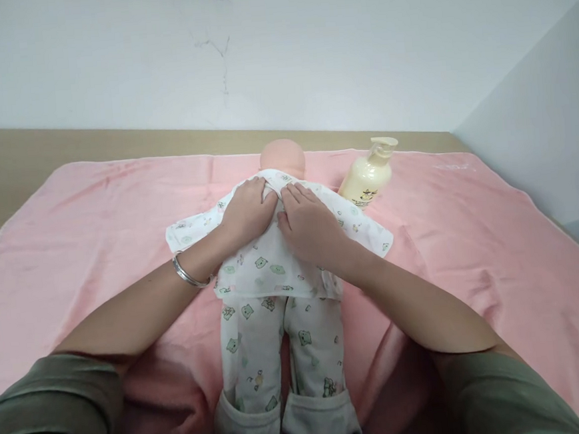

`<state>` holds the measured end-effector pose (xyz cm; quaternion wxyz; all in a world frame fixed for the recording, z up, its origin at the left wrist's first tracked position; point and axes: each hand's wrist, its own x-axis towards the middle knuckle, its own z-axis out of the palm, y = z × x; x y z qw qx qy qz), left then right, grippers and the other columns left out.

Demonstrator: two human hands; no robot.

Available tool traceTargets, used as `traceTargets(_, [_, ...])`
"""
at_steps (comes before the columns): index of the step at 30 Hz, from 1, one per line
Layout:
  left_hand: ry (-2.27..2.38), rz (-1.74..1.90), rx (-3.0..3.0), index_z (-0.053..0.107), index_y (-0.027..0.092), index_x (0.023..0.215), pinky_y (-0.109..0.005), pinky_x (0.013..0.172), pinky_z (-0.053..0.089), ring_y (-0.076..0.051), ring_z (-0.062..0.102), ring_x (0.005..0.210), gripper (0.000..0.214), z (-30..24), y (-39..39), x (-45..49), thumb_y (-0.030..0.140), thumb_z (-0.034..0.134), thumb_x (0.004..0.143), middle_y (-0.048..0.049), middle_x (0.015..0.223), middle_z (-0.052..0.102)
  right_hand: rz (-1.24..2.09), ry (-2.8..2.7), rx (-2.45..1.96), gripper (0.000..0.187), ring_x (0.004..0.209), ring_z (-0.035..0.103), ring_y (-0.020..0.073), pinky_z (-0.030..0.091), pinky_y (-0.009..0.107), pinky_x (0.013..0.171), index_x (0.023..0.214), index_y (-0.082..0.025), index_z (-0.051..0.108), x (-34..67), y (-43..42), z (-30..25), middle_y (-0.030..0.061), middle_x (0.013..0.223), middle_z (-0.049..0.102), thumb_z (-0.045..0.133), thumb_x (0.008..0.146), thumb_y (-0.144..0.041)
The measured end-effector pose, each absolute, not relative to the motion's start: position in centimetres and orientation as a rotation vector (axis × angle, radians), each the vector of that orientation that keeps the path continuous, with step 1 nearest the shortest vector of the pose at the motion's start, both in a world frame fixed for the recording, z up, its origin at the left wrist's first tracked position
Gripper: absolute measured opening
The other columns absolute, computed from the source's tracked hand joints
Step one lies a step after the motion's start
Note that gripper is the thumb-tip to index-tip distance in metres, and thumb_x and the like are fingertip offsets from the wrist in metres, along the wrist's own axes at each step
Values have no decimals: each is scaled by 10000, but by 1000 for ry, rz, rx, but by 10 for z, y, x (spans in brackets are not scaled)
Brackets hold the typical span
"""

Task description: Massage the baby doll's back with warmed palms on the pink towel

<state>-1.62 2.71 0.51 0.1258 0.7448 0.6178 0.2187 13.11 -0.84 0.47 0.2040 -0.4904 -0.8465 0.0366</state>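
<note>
A baby doll (283, 156) lies stretched out with its smooth head away from me; I cannot see a face. It wears a white shirt (268, 265) printed with small green animals, and matching trousers (312, 339) with folded cuffs. My left hand (250, 212) rests on the upper left of the shirt, fingers laid near the collar. On the other side, my right hand (313, 225) lies on the upper shirt, its fingers stretched toward the neck. Between the two hands the cloth is slightly bunched. Both sleeves spread outward.
A pink blanket (452, 244) with some wrinkles lies under the doll. Beyond the doll's right shoulder, a pale yellow pump bottle (366, 177) stands slightly tilted. A wooden surface (113, 142) shows along the far edge, against a white wall (307, 55).
</note>
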Motion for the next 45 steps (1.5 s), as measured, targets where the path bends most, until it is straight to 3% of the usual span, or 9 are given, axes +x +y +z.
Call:
traceTargets(4, [1829,624,2342,539,183,892,-477,958,497,-305,596,1014,242,3,13,-11,256,319,962,-151,1017,647,245,-2306,-1406,421,1340,552,315,423,526,1186,1185,-69,622,137,17,1,216,1312,653,267,1010,-214])
traceTargets(8, [1794,584,2430,571,159,926,-467,1014,482,-322,589,1103,246,9,-3,-5,219,335,963,-174,1072,651,141,-2246,-1435,436,1394,495,325,367,545,1224,1242,-38,586,141,36,-8,233,1378,603,265,1004,-214])
traceTargets(12, [1774,570,2377,567,171,930,-445,1011,487,-307,599,1112,219,12,1,-6,198,350,950,-157,1080,660,32,-2281,-1408,448,1300,572,340,412,535,1182,1204,-26,617,139,26,-11,242,1295,655,259,1012,-214])
traceTargets(20, [1727,566,2355,574,178,922,-438,868,501,-276,625,949,287,0,31,-18,220,293,956,-142,1025,680,-100,-2353,-1413,498,1454,464,360,371,557,1233,1412,31,516,126,-19,-7,273,1494,539,369,977,-162])
traceTargets(24, [1722,549,2496,575,172,891,-466,889,494,-304,617,989,308,-1,23,-17,220,278,962,-166,1025,663,-3,-2369,-1328,390,1317,568,326,421,527,1200,1198,-61,645,132,-2,-3,213,1285,673,340,974,-153])
traceTargets(29, [1725,452,2491,552,180,833,-469,924,510,-313,625,1010,252,15,2,-11,193,323,940,-161,983,652,76,-2361,-1300,315,1148,592,305,465,517,1120,1019,-107,622,141,30,-4,176,1091,662,315,984,-169])
traceTargets(33, [1704,441,2428,504,207,756,-439,941,517,-286,640,999,230,20,2,-12,186,351,926,-130,943,653,-4,-2349,-1307,378,1232,559,318,394,527,1183,1138,-40,611,140,31,-10,226,1219,643,290,1010,-195])
traceTargets(40, [1712,557,2276,585,201,835,-457,1036,486,-295,625,1132,268,8,22,-18,260,350,951,-122,1073,703,-66,-2301,-1387,502,1400,491,351,368,537,1222,1372,26,533,131,10,-12,268,1430,578,283,1028,-241])
traceTargets(45, [1696,585,2293,578,199,837,-437,920,506,-278,635,986,256,3,30,-20,245,348,939,-123,1016,697,-128,-2391,-1390,476,1389,513,362,389,537,1213,1361,23,560,129,-10,-5,269,1423,593,342,1010,-213])
